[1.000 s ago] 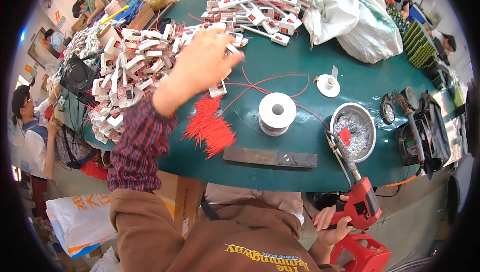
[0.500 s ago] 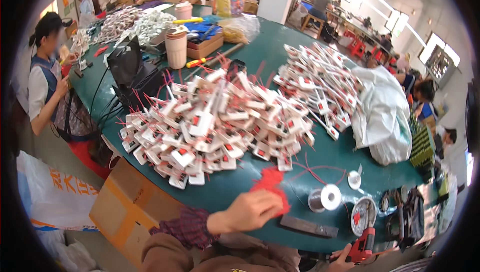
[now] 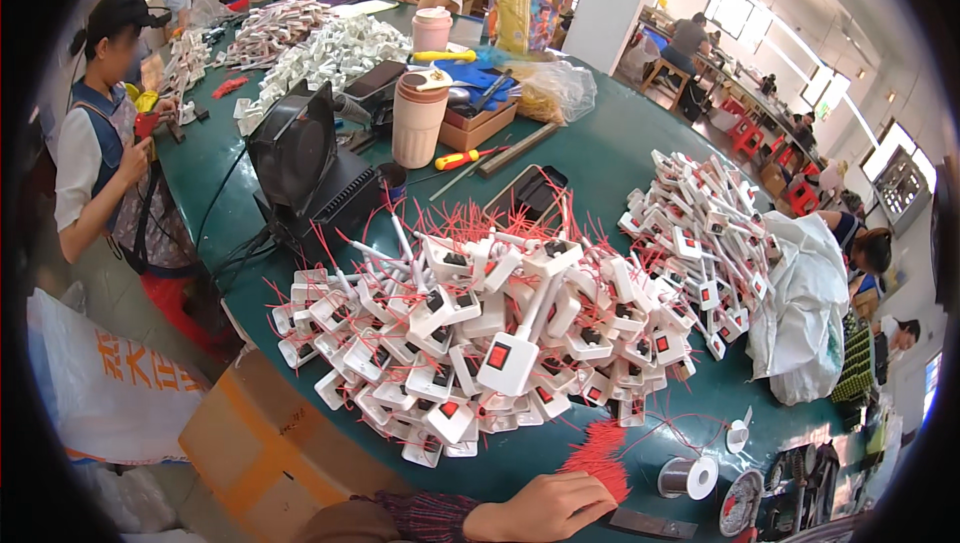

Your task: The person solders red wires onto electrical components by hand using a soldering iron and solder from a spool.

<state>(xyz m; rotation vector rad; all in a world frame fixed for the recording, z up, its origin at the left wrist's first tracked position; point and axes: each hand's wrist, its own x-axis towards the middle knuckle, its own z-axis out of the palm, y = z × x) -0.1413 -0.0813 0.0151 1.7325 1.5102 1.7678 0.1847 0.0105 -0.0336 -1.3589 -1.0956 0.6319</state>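
Observation:
My left hand (image 3: 553, 508) comes in from the lower edge, its fingers curled and pressed together at the near edge of a bundle of short red wires (image 3: 600, 451). Whatever those fingertips may hold is hidden. Under them lies a flat dark bar (image 3: 653, 524). Just beyond rises a big heap of white plastic housings (image 3: 500, 333) with red switches and red wire ends. A spool of solder wire (image 3: 688, 478) stands right of the bundle, and a round dish (image 3: 741, 503) sits beside it. My right hand is out of the picture.
A second heap of white switch pieces (image 3: 700, 243) lies at the right against a white sack (image 3: 800, 293). A black fan-like device (image 3: 290, 153), a lidded cup (image 3: 418, 121) and a screwdriver (image 3: 465, 157) stand behind. An open carton (image 3: 290, 443) is at lower left; a co-worker (image 3: 100, 133) stands left.
The view has tilted up, so the table sits lower in the picture. My right hand, which held a red and black soldering gun, has left the view. My left hand stays by the red wires.

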